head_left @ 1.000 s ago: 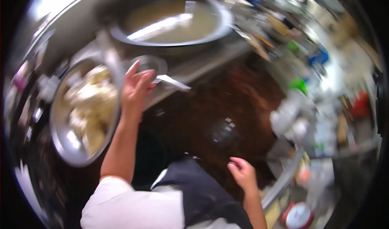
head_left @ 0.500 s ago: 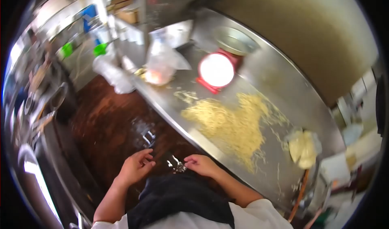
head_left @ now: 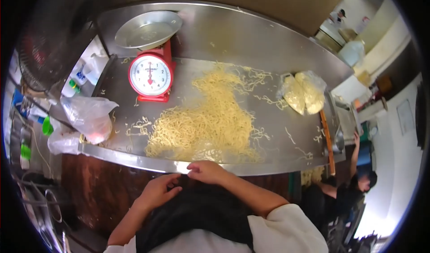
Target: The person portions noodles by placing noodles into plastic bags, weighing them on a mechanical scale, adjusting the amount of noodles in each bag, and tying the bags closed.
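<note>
A large loose pile of yellow noodles [head_left: 206, 118] lies on the steel table [head_left: 286, 150], with stray strands around it. My left hand [head_left: 159, 191] is just off the table's front edge, fingers curled loosely and apart, holding nothing. Beside it, my right hand [head_left: 206, 171] is at the front edge below the pile, its fingers bent; no object shows in it. Behind the pile to the left is a red dial scale [head_left: 150, 75] with a round metal pan [head_left: 149, 29] on top. Bagged noodles or dough [head_left: 303, 93] rest at the right.
A plastic bag [head_left: 92, 118] sits at the table's left end. A wooden stick [head_left: 328, 141] lies along the right end. Another person [head_left: 347, 190] in dark clothes is at the lower right, an arm raised. A fan [head_left: 38, 51] stands at the upper left.
The view has swung from the large bowls round to the noodle table, which now fills the centre. My hands have come close together and moved up to the table's front edge.
</note>
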`<state>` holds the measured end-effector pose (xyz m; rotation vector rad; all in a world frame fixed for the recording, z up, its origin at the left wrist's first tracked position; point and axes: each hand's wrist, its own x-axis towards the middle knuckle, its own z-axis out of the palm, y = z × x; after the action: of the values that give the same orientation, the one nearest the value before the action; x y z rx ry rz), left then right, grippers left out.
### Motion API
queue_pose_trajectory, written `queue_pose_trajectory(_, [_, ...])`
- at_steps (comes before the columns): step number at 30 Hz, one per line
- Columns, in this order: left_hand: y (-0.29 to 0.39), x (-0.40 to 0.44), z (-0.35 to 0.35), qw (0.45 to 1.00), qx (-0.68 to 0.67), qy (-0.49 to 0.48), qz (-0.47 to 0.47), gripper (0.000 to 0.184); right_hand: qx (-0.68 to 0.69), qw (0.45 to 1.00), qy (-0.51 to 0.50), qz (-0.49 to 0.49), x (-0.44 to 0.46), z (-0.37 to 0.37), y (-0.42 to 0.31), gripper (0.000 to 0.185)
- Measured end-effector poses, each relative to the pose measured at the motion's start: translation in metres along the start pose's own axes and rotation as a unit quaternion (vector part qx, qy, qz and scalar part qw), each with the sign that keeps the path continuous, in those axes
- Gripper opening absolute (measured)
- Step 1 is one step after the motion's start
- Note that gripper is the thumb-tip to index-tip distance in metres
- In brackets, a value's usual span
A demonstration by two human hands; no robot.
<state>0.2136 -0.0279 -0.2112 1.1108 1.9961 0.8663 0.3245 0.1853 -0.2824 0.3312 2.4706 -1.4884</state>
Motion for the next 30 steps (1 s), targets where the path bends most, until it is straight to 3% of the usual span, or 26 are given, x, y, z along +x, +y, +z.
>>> queue_pose_trajectory(4, [-0.018, 0.020, -0.043, 0.996, 0.033, -0.056, 0.055, 0.045, 0.057, 0.995, 0.025, 0.079, -0.001, 0.012, -0.027, 0.039])
queue_pose_trajectory(6, [-0.027, 0.028, -0.064, 0.995, 0.040, -0.040, 0.079, 0.044, 0.065, 0.991, 0.010, 0.113, 0.003, 0.025, -0.028, 0.039])
queue_pose_trajectory(10, [-0.054, 0.038, -0.087, 0.993, 0.043, -0.031, 0.104, 0.043, 0.052, 0.994, 0.008, 0.094, 0.019, 0.040, -0.047, 0.040])
queue_pose_trajectory(14, [-0.057, 0.038, -0.101, 0.988, 0.063, -0.093, 0.102, 0.043, 0.132, 0.985, 0.080, 0.081, 0.032, 0.026, -0.050, 0.039])
queue_pose_trajectory(15, [-0.059, 0.038, -0.100, 0.989, 0.066, -0.096, 0.093, 0.043, 0.051, 0.989, 0.101, 0.100, 0.029, 0.006, -0.070, 0.038])
queue_pose_trajectory(18, [-0.056, 0.041, -0.100, 0.991, 0.056, -0.102, 0.063, 0.044, 0.039, 0.974, 0.202, 0.091, 0.025, -0.040, -0.059, 0.035])
queue_pose_trajectory(19, [-0.052, 0.045, -0.100, 0.992, 0.061, -0.097, 0.056, 0.045, 0.105, 0.963, 0.237, 0.074, 0.026, -0.054, -0.037, 0.035])
queue_pose_trajectory(22, [-0.039, 0.044, -0.095, 0.995, 0.063, -0.073, 0.017, 0.046, 0.288, 0.900, 0.317, 0.077, 0.017, -0.103, -0.004, 0.032])
queue_pose_trajectory(24, [-0.032, 0.045, -0.086, 0.997, 0.050, -0.054, -0.009, 0.046, 0.379, 0.836, 0.370, 0.145, 0.015, -0.140, 0.004, 0.029])
queue_pose_trajectory(26, [-0.025, 0.043, -0.076, 0.995, 0.080, -0.051, -0.028, 0.047, 0.423, 0.803, 0.398, 0.134, 0.015, -0.177, 0.052, 0.023])
queue_pose_trajectory(28, [-0.020, 0.039, -0.069, 0.993, 0.096, -0.043, -0.054, 0.048, 0.501, 0.771, 0.391, 0.050, 0.021, -0.219, 0.122, 0.018])
queue_pose_trajectory(30, [-0.015, 0.032, -0.061, 0.991, 0.094, -0.038, -0.084, 0.050, 0.567, 0.656, 0.489, 0.088, 0.027, -0.256, 0.142, 0.021])
